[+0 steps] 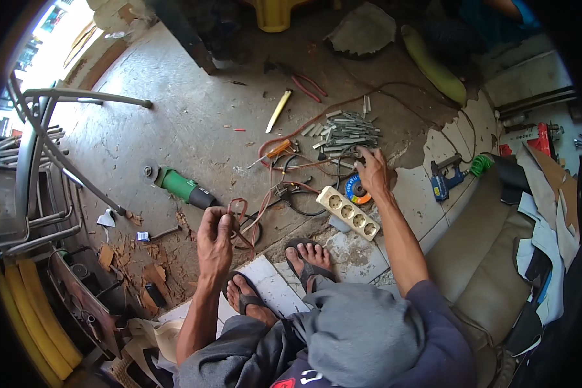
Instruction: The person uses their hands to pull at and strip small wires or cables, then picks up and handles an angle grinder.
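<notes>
My left hand (215,238) is closed around a looped reddish-brown cord (238,204), just below a green angle grinder (180,186) lying on the floor. My right hand (372,171) reaches to the near edge of a pile of grey metal staple strips (348,134). Its fingers are bent together at a small dark thing that I cannot make out. Right under that hand lies a blue and orange round disc (354,188). A cream power strip (347,213) with several round sockets sits nearer to me, beside tangled cords.
An orange-handled screwdriver (279,149), a yellow strip-like tool (279,111) and red-handled pliers (308,88) lie farther off. At right are a blue air stapler (441,179) with a green coiled hose (481,164) and a brown cushion (478,258). Metal chair frames (42,161) stand left.
</notes>
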